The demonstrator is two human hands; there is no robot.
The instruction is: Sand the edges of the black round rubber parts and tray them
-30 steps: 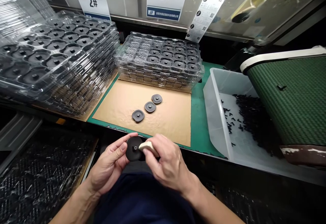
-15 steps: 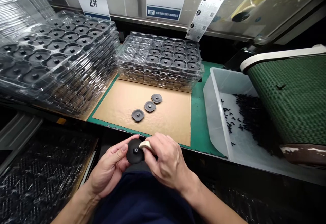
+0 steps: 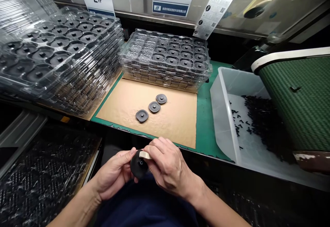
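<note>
My left hand (image 3: 117, 172) pinches a round black plastic disc (image 3: 137, 168) by its edge, thumb on the near face. A small raised hub stands at the disc's middle. My right hand (image 3: 168, 166) is closed on a small cream-coloured tool (image 3: 145, 155), whose end rests at the disc's rim, above the hub. The tool's exact kind does not show, as the fingers cover much of it. Beyond my hands, three similar dark discs lie in a slanting row on brown cardboard (image 3: 177, 123); the nearest disc (image 3: 141, 116) is at the left.
Clear blister trays (image 3: 165, 68) of discs are stacked behind the cardboard, with a taller tray stack (image 3: 85, 72) at left. On the right stands a translucent bin (image 3: 225, 117) of small black pieces, beneath a green conveyor belt (image 3: 309, 99). More trays (image 3: 46, 172) sit low at left.
The disc has tilted and shifted slightly down and right in my left hand. The cream tool has moved from beside the hub toward the upper rim. The whole view has shifted a little.
</note>
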